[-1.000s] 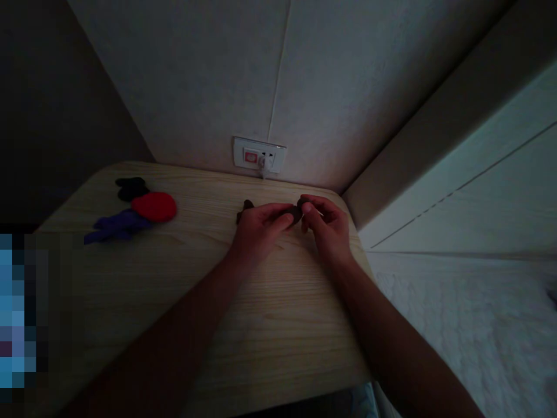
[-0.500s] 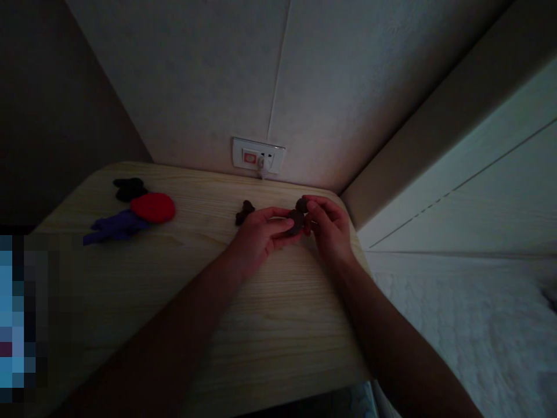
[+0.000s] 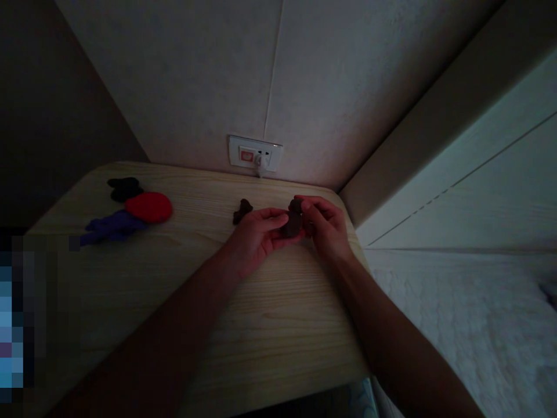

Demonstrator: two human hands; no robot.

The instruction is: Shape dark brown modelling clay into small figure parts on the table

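Note:
Between my hands is a dark brown lump of modelling clay [image 3: 292, 224] with a smaller round brown piece of clay [image 3: 296, 205] against its top. My left hand [image 3: 264, 229] is closed on the larger lump, thumb across its front. With thumb and fingers, my right hand [image 3: 324, 223] pinches the smaller piece from the right. A further small brown scrap of clay [image 3: 242, 211] lies on the wooden tabletop [image 3: 261, 325], just left of my left hand. The right hand's lower fingers are partly hidden behind the larger lump.
At the left of the tabletop lie a red clay piece [image 3: 150, 207], a purple clay piece [image 3: 114, 226] and a black clay piece [image 3: 125, 189], touching one another. A wall socket [image 3: 255, 154] with a plug sits behind. A white quilted bed surface [image 3: 456, 325] lies to the right.
The view has shifted slightly. The smaller clay piece now sits more directly above the larger lump, and both hands keep their hold.

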